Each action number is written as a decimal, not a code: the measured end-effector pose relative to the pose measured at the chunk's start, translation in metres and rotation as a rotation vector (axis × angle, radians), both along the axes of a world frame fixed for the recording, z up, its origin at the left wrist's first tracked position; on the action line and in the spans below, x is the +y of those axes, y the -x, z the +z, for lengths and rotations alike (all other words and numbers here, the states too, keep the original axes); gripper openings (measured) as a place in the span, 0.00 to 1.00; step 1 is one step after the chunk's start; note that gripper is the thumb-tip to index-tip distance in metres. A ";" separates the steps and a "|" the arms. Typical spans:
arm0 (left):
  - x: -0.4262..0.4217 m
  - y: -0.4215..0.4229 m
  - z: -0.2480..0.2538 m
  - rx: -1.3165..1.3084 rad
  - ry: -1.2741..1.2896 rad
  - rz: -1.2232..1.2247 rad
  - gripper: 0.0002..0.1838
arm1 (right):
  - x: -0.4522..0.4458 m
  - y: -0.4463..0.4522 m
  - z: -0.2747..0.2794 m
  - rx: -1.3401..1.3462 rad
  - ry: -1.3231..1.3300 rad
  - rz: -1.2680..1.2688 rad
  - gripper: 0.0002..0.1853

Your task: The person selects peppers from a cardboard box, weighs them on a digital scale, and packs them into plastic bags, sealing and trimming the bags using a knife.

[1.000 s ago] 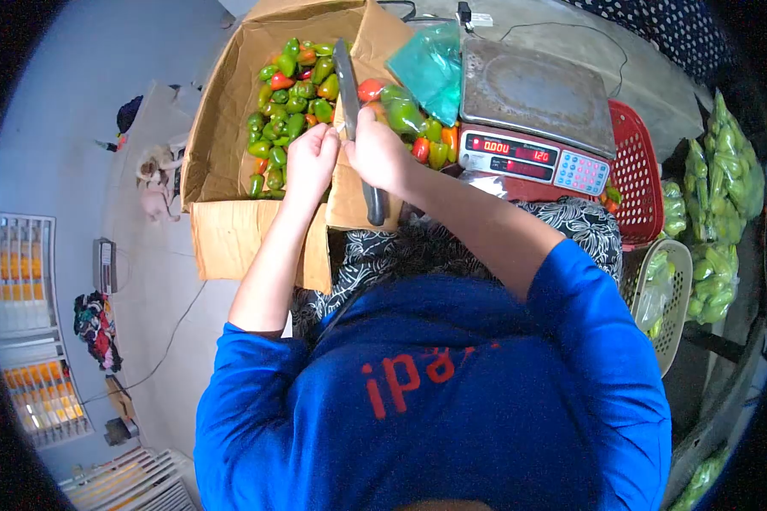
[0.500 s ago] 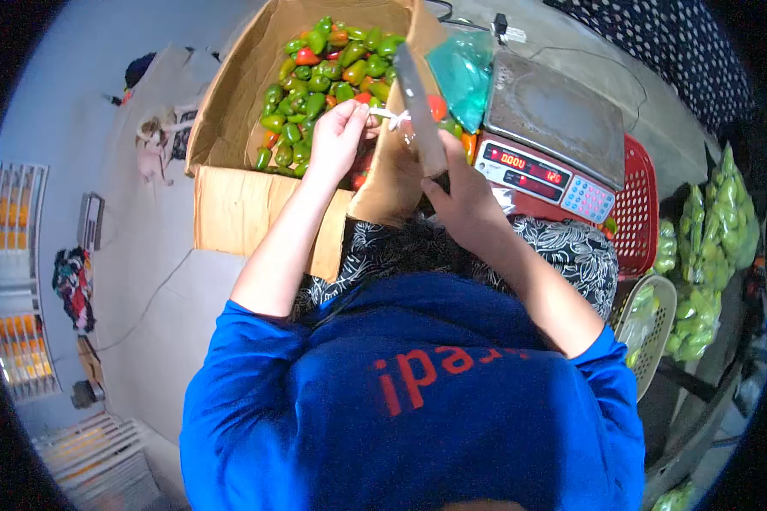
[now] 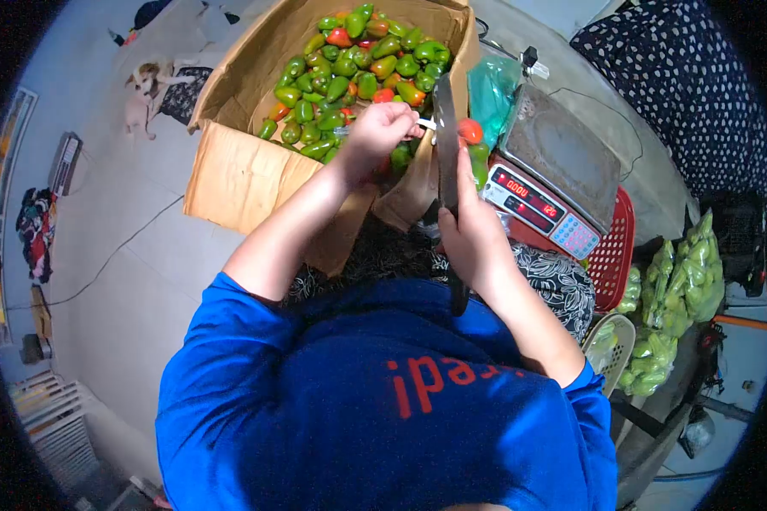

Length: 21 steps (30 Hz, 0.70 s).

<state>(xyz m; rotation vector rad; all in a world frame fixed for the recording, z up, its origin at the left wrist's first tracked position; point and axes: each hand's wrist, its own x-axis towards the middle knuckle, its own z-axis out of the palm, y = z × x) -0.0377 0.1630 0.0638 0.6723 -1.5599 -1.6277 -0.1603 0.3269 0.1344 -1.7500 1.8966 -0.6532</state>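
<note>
My left hand (image 3: 383, 136) is closed in a pinch on a white tie (image 3: 426, 124), at the near right side of the pepper box. My right hand (image 3: 475, 234) grips a long, dark-bladed knife (image 3: 448, 162). Its blade points up and away from me, across the right end of the tie, and its dark handle end hangs down toward my shirt. Just right of the blade show a red pepper (image 3: 470, 130) and a green pepper (image 3: 478, 157); whether a clear bag holds them is hard to see. Green and red peppers (image 3: 341, 85) fill part of the cardboard box (image 3: 256, 72).
Right of my hands stand a digital scale (image 3: 562, 157) and a red basket (image 3: 612, 264). A teal plastic bag (image 3: 492, 89) lies beside the scale. Bags of green produce (image 3: 677, 281) sit farther right. A dog (image 3: 145, 94) is on the floor at left, near a cable.
The knife has swung more upright, with its handle end now showing below my right hand. My left hand still pinches the white tie. The camera view has shifted.
</note>
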 end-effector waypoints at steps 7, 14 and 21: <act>0.001 -0.001 0.000 -0.053 0.049 0.016 0.13 | -0.007 -0.012 0.005 0.147 -0.197 0.003 0.45; 0.003 -0.008 0.000 -0.083 0.056 0.021 0.10 | -0.036 -0.005 -0.050 0.139 0.511 0.170 0.43; 0.005 -0.007 0.002 -0.125 0.095 0.118 0.10 | -0.063 -0.005 -0.020 0.025 -0.032 0.120 0.46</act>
